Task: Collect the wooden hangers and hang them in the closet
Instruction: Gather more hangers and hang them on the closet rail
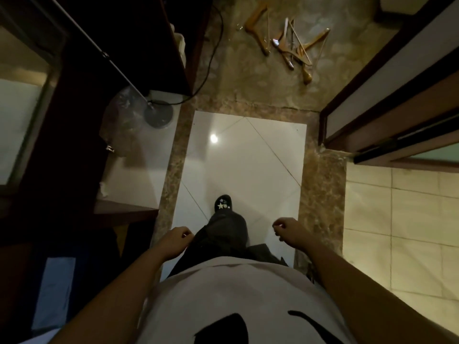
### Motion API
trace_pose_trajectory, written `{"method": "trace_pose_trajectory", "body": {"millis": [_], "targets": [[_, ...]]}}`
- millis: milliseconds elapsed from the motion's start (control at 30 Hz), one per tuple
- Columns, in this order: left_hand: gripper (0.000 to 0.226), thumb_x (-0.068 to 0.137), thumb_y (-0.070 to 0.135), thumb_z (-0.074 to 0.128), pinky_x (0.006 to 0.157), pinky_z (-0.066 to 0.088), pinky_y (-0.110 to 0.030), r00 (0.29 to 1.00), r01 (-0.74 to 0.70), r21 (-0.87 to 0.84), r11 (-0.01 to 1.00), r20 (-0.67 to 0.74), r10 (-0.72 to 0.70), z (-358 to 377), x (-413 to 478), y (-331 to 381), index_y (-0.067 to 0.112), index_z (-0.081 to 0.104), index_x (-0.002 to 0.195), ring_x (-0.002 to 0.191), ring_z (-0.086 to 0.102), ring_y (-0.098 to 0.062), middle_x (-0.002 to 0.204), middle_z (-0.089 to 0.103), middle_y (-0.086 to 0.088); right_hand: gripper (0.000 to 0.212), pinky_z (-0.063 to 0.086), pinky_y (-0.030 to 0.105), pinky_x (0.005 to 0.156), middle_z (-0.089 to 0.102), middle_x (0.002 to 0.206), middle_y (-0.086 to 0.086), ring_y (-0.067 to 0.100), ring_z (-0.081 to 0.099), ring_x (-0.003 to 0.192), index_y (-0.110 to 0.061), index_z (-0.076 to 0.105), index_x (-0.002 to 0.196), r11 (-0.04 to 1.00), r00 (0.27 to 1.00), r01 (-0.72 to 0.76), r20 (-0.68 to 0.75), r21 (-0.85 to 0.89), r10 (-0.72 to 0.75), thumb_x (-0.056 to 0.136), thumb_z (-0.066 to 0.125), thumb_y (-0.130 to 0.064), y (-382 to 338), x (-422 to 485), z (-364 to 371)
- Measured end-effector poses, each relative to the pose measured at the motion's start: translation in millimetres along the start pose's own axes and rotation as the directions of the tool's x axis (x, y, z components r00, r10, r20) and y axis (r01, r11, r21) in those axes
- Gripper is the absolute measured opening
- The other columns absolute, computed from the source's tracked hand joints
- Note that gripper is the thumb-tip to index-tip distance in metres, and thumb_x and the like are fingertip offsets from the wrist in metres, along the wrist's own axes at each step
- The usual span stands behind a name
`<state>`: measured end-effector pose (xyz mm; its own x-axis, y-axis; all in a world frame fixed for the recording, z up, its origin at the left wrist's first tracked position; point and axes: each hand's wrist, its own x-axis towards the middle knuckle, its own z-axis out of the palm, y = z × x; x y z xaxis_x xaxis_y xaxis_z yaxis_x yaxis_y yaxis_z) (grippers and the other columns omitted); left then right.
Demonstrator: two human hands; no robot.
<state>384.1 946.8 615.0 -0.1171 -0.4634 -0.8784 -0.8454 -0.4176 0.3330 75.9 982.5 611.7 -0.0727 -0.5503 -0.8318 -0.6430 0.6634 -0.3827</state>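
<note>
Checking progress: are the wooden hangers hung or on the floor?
On the floor: tan wooden hangers lie scattered flat on brown marble tiles.

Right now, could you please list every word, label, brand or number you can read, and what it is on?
None can be read.
The shirt shows only black shapes, no letters.
The shoe shows only a star and small charms, no words.

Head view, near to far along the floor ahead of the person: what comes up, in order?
Left hand and right hand, level with each other and holding nothing → black shoe → white floor tiles → brown stone strip → pile of wooden hangers on the floor.
</note>
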Motion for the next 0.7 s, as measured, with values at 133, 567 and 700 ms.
{"method": "trace_pose_trajectory", "body": {"millis": [133, 567, 700], "targets": [[0.019, 0.096, 0.021, 0.046, 0.082, 0.046, -0.032, 1.000, -0.016, -0.008, 1.000, -0.017, 0.016, -72, 31, 27, 0.006, 0.058, 0.097, 0.092, 0.056, -0.023, 0.099, 0.060, -0.013, 0.029, 0.045, 0.033, 0.086, 0.063, 0.115, 0.014, 0.027, 0.061, 0.101, -0.006, 0.060, 0.116, 0.988, 0.988, 0.151, -0.020, -0.023, -0.152, 0.093, 0.046, -0.017, -98, 40, -44], [0.013, 0.096, 0.018, 0.046, 0.081, 0.050, -0.038, 0.999, -0.010, -0.039, 0.999, -0.042, 0.008, -180, 135, 188, 0.012, 0.056, 0.090, 0.083, 0.057, -0.024, 0.091, 0.060, -0.012, 0.020, 0.043, 0.029, 0.078, 0.059, 0.096, 0.006, 0.018, 0.054, 0.086, -0.010, 0.063, 0.105, 0.989, 0.992, 0.106, -0.083, 0.106, -0.098, 0.093, 0.047, -0.014, -138, 144, -217], [0.015, 0.096, 0.017, 0.045, 0.084, 0.049, -0.037, 1.000, -0.009, 0.022, 1.000, -0.013, 0.009, -193, 174, 269, 0.006, 0.057, 0.096, 0.087, 0.057, -0.026, 0.095, 0.061, -0.015, 0.016, 0.051, 0.042, 0.087, 0.062, 0.091, 0.009, 0.028, 0.060, 0.088, -0.019, 0.062, 0.087, 0.982, 0.996, -0.027, -0.082, 0.187, 0.043, 0.091, 0.049, -0.012, -101, 184, -289]]}}
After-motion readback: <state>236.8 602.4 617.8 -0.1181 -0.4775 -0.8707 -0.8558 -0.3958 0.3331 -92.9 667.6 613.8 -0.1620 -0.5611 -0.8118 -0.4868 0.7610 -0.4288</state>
